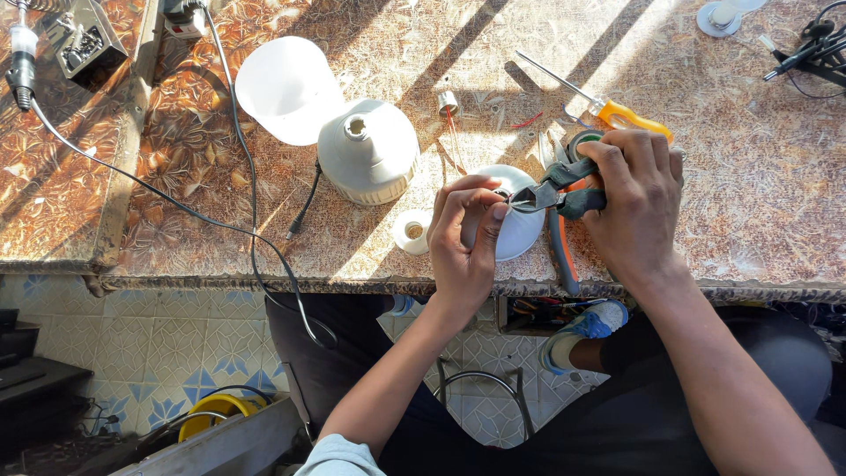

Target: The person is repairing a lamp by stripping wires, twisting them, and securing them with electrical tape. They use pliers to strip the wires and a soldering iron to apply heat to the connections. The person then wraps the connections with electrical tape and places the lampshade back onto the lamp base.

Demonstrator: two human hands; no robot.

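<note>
Right hand (639,198) clenched on pliers (564,189), left hand (467,234) pinching a small wire at the tips over the white bulb base (520,234) near bench edge; best squeeze gently, steadying the wire.

Single head-worn view, looking steeply down from above the seated person, close over the near edge of the patterned workbench (705,229), left hand (464,238) and right hand (636,201) near frame centre, tiled floor (176,344) visible below the bench edge

no packages, labels, signs or screens visible.
</note>
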